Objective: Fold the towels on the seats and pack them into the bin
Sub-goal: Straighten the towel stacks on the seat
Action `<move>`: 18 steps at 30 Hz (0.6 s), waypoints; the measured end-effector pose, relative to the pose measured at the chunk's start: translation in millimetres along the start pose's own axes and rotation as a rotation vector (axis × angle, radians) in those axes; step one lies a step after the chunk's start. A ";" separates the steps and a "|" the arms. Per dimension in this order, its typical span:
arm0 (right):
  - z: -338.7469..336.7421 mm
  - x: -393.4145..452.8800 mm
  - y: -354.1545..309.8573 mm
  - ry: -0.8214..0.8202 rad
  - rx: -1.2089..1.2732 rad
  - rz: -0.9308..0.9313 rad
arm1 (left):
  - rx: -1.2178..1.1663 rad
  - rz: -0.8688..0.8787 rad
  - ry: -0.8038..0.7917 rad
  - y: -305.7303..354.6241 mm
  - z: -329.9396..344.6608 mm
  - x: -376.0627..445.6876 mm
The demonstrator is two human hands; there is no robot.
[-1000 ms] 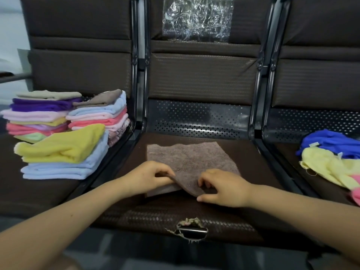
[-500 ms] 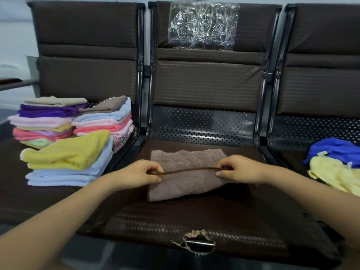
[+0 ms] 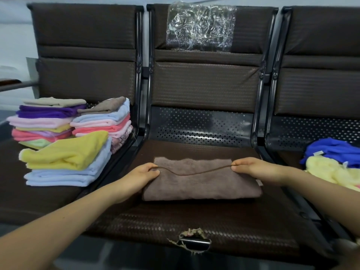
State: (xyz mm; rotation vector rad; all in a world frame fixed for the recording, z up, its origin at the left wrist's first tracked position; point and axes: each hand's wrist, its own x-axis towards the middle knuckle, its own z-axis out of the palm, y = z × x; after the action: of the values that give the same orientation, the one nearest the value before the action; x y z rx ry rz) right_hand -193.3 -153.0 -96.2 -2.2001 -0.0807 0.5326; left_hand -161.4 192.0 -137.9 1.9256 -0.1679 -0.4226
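Half a second ago I held the near edge of the brown towel [image 3: 200, 184] taut above the cloth; now that edge sags in a shallow curve between my hands, and the towel lies folded in half on the middle seat [image 3: 194, 221], toward its back edge. A second ago my hands were close together at the near edge; now they are well apart. My left hand [image 3: 142, 175] pinches the folded-over edge at the towel's left end, and my right hand [image 3: 251, 167] pinches it at the right end, thumb and fingers closed on the hem.

On the left seat [image 3: 29, 201], three stacks of folded towels [image 3: 64, 152] fill the right side up to the seat's edge. On the right seat [image 3: 288, 158], a blue towel [image 3: 335, 149] and a pale yellow towel [image 3: 329, 170] lie crumpled, cut off by the frame. Crinkled clear plastic [image 3: 200, 26] hangs over the middle backrest. A torn hole [image 3: 191, 240] gapes at the middle seat's front edge. I cannot see the bin.
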 end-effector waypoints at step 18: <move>-0.2 43.6 21.4 0.197 -0.405 0.260 | 0.736 0.063 0.172 11.5 18.3 74.0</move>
State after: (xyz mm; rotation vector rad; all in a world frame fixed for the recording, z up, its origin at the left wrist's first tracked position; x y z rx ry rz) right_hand -156.3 -156.4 -127.6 -2.6689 0.2240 0.4671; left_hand -98.6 148.6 -149.1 2.6572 -0.3003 -0.1519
